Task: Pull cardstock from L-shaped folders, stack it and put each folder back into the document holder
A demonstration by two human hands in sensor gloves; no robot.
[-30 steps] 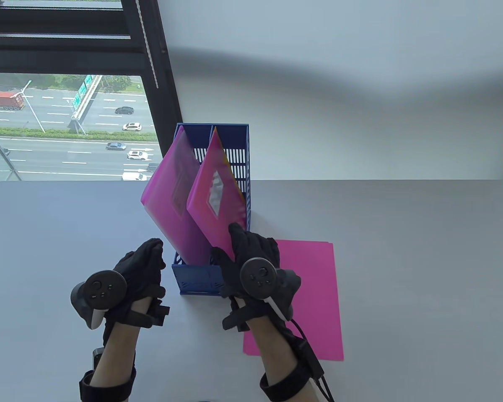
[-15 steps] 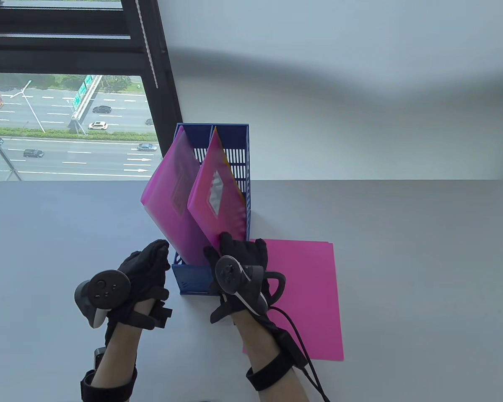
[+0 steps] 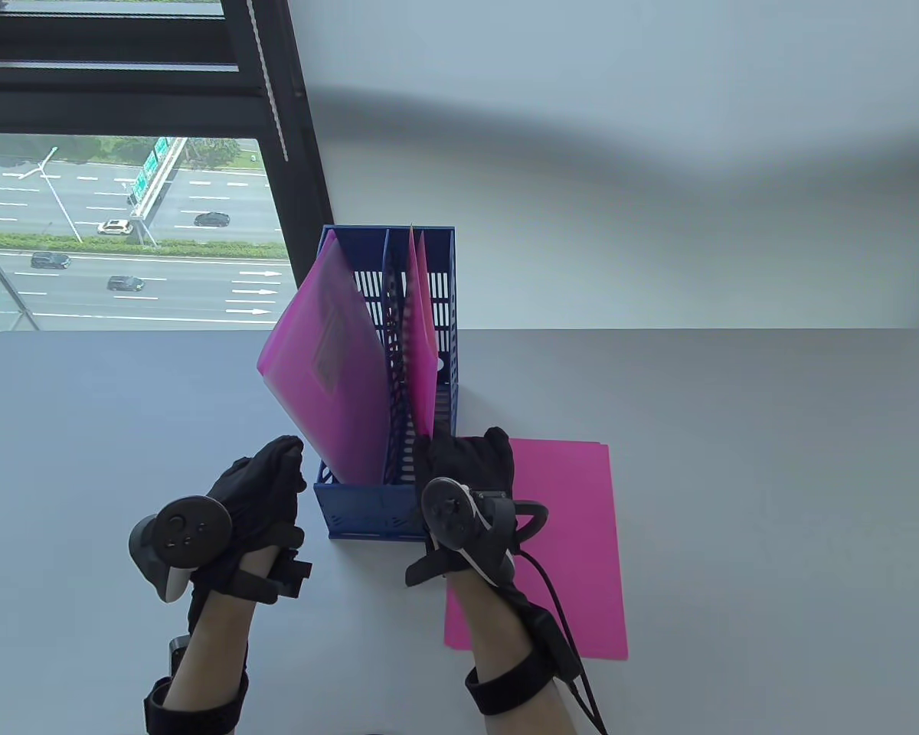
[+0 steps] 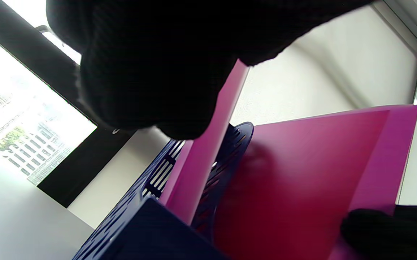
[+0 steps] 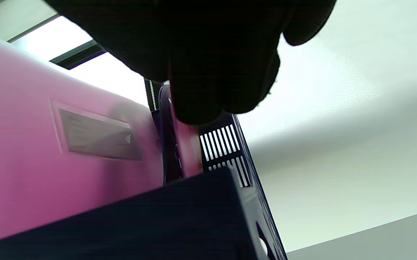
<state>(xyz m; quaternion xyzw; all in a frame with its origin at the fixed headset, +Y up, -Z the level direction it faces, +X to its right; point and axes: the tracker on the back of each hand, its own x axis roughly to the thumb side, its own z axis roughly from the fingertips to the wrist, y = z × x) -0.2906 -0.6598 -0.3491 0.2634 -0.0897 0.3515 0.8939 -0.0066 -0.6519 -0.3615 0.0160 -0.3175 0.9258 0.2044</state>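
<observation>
The right hand (image 3: 471,475) pinches the near edge of a glossy pink folder (image 3: 420,321) standing upright in the right slot of the slotted blue holder (image 3: 364,511); its fingertips are hidden. The left hand (image 3: 264,490) rests loosely curled beside the holder, holding nothing. Flat pink cardstock (image 3: 574,536) lies on the desk (image 3: 773,498), partly covered by the right wrist.

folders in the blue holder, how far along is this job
Done: one sheet of pink cardstock lies flat on the table beside the blue document holder. In hand: the right hand pinches the right folder, upright in its slot. Left: the left folder leans in the left compartment; whether it holds cardstock cannot be told. The left hand rests near the holder's corner.
</observation>
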